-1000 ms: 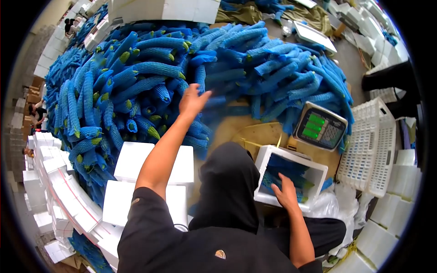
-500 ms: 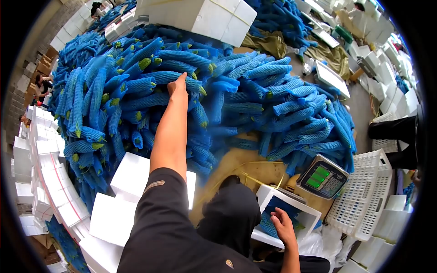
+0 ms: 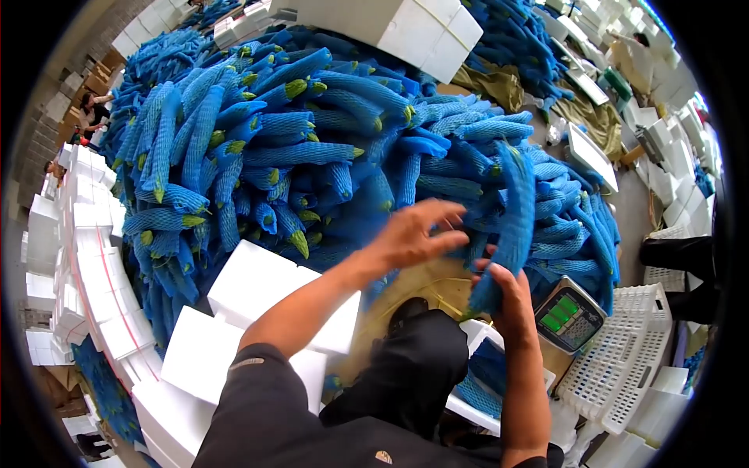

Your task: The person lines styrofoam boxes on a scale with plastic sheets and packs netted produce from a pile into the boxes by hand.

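My right hand (image 3: 511, 300) is wrapped around the lower end of a long vegetable in a blue foam net (image 3: 516, 207), which stands nearly upright. To its left, my left hand (image 3: 417, 234) is in the air with its fingers apart and holds nothing. Behind both hands lies a large heap of similar blue-netted vegetables (image 3: 285, 152), many with green tips poking out of the nets. Below my right hand, by my knee, is an open white foam box (image 3: 473, 419) with blue-netted pieces inside.
A scale with a lit green display (image 3: 569, 314) stands at the right, beside a white slatted crate (image 3: 616, 359). White foam boxes (image 3: 203, 355) are stacked at the left, and a large one (image 3: 390, 35) stands behind the heap. Other people are farther off.
My left hand has drawn back from the heap toward the middle. My right hand has risen from above the foam box and now holds a netted vegetable. The view has shifted slightly.
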`<state>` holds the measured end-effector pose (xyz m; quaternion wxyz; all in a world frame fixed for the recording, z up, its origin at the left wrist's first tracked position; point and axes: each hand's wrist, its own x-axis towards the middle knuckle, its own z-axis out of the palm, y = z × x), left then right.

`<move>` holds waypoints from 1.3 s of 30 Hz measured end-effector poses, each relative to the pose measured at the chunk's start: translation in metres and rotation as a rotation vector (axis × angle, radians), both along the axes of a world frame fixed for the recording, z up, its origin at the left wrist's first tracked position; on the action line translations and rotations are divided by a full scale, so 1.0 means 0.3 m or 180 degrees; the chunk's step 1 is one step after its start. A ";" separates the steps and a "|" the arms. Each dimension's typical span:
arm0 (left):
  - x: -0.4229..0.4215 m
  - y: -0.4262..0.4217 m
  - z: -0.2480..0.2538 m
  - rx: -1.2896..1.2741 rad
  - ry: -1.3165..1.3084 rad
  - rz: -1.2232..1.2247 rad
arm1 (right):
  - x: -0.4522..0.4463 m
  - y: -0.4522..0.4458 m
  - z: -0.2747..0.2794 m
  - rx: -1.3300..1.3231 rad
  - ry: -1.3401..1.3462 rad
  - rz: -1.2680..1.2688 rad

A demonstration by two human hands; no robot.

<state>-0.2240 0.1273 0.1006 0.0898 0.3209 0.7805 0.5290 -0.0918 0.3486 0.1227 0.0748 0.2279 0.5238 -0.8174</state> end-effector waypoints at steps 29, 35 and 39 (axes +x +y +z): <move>-0.128 -0.819 0.212 -0.1232 0.1909 0.3096 | 0.863 0.232 -0.249 0.1202 -0.0808 -0.0168; 0.127 -1.047 0.245 0.1796 -0.0700 0.4738 | 0.867 0.230 -0.231 0.1028 -0.0805 -0.0127; 0.181 -1.300 0.077 0.2914 -0.1423 0.4906 | 0.885 0.235 -0.255 0.0895 -0.1010 -0.0296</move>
